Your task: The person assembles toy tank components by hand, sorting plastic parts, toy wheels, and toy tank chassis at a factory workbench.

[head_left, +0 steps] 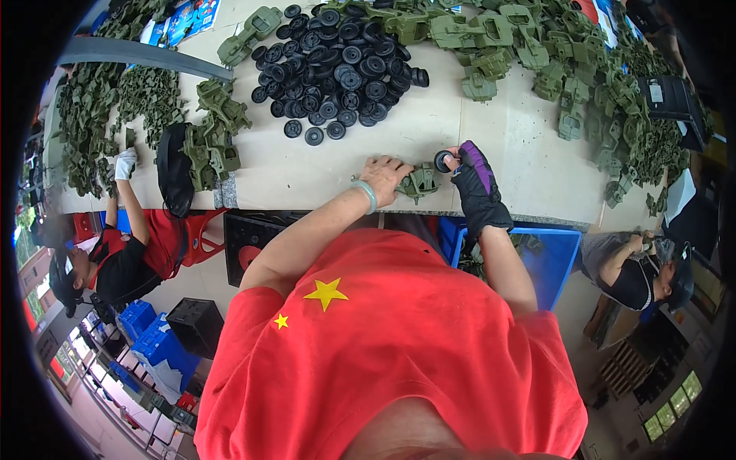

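Close to the table's front edge, my bare left hand (385,180) is closed on a green plastic toy vehicle body (419,182), pressing it against the tabletop. A pale bangle circles that wrist. My right hand (477,184) wears a black and purple fingerless glove. Between its thumb and fingers it pinches a small black toy wheel (442,161), held just right of the vehicle body. The wheel and the body look very near each other; whether they touch I cannot tell. Beyond my hands lies a large heap of black wheels (337,65).
Green vehicle parts (491,38) spread along the back and right, with more piles (88,115) on the left. A blue bin (552,257) sits under the front edge by my right arm. Co-workers sit at left (123,261) and right (632,268). A grey bar (142,54) crosses the upper left.
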{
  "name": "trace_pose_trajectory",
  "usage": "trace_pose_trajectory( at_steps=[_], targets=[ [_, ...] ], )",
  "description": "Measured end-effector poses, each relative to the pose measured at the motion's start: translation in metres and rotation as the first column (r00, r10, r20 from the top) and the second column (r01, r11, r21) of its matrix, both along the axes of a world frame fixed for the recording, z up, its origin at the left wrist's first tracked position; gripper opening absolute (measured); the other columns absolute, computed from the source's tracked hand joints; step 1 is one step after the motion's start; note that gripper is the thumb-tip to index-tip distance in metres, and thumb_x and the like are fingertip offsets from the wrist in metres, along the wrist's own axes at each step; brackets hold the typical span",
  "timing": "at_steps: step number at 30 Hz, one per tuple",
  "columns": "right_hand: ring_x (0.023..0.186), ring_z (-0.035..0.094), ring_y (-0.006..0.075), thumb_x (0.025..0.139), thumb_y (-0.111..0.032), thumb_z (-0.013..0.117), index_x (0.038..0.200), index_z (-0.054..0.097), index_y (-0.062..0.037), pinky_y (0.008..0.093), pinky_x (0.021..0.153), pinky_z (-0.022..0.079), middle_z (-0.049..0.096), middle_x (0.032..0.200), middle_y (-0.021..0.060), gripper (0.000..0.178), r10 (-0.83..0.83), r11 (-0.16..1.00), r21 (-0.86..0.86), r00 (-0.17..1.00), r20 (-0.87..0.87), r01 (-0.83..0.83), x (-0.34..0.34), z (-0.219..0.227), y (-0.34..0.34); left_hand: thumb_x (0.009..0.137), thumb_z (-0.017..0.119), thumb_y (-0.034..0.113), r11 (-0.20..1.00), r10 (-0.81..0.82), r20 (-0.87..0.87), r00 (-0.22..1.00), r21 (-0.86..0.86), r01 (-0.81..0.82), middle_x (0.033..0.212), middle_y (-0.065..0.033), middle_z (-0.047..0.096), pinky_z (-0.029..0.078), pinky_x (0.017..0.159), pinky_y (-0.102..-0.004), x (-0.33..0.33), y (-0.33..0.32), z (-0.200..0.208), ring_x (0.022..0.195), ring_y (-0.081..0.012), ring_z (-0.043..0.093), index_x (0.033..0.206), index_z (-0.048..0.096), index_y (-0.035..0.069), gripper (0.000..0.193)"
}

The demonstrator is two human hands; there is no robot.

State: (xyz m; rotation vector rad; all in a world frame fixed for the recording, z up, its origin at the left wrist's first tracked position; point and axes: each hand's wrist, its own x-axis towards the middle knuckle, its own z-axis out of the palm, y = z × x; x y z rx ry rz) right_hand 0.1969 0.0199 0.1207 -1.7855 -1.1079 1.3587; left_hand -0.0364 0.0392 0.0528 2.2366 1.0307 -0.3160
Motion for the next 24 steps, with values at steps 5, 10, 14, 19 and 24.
trace_pose_trajectory(
  at_steps=[5, 10, 14, 19, 24],
  targets=[
    [0.097, 0.063, 0.0156, 0.099, -0.022, 0.068, 0.110, 0.068, -0.0041, 0.0325, 0.085, 0.050, 0.070, 0.103, 0.0050, 0.021, 0.103, 0.992, -0.061, 0.994, -0.047, -0.106, -0.004, 0.005, 0.004, 0.082, 0.080, 0.021, 1.000, 0.009, -0.016, 1.000, 0.008, -0.009, 0.144, -0.0084, 0.056, 0.042, 0.108, -0.0523, 0.004, 0.000, 0.001, 0.137, -0.0308, 0.052, 0.146, 0.052, 0.020, 0.070],
    [0.089, 0.067, 0.0227, 0.095, -0.019, 0.071, 0.105, 0.068, -0.0003, 0.0357, 0.081, 0.053, 0.072, 0.098, 0.0122, 0.021, 0.208, 0.977, 0.033, 0.978, 0.017, -0.209, -0.007, -0.010, 0.001, 0.081, 0.080, 0.020, 1.000, 0.025, -0.013, 1.000, 0.009, -0.025, 0.141, -0.0109, 0.056, 0.042, 0.108, -0.0519, 0.004, -0.002, 0.002, 0.137, -0.0317, 0.052, 0.144, 0.054, 0.020, 0.068],
    [0.090, 0.067, 0.0250, 0.095, -0.018, 0.070, 0.107, 0.066, 0.0005, 0.0373, 0.083, 0.054, 0.071, 0.098, 0.0131, 0.022, 0.230, 0.973, 0.009, 0.970, 0.075, -0.231, -0.013, -0.009, -0.004, 0.079, 0.080, 0.020, 0.999, 0.029, -0.012, 0.999, 0.014, -0.029, 0.140, -0.0110, 0.057, 0.043, 0.107, -0.0514, 0.003, -0.005, -0.003, 0.136, -0.0325, 0.053, 0.144, 0.054, 0.021, 0.070],
    [0.093, 0.069, 0.0280, 0.096, -0.018, 0.070, 0.112, 0.065, 0.0005, 0.0394, 0.083, 0.055, 0.071, 0.102, 0.0150, 0.025, 0.197, 0.978, 0.044, 0.974, 0.114, -0.203, -0.010, -0.026, -0.008, 0.077, 0.082, 0.025, 0.977, 0.097, 0.052, 0.994, 0.185, -0.105, 0.138, -0.0099, 0.056, 0.035, 0.112, -0.0537, 0.002, -0.013, 0.000, 0.134, -0.0313, 0.051, 0.143, 0.054, 0.017, 0.073],
    [0.096, 0.070, 0.0287, 0.097, -0.022, 0.070, 0.122, 0.066, -0.0013, 0.0400, 0.086, 0.056, 0.071, 0.105, 0.0158, 0.033, 0.169, 0.975, 0.110, 0.964, 0.207, -0.195, -0.015, -0.008, 0.022, 0.075, 0.083, 0.029, 0.953, 0.195, 0.087, 0.977, 0.219, -0.210, 0.136, -0.0094, 0.056, 0.033, 0.112, -0.0543, -0.012, -0.017, 0.001, 0.131, -0.0307, 0.051, 0.140, 0.056, 0.014, 0.071]
  ],
)
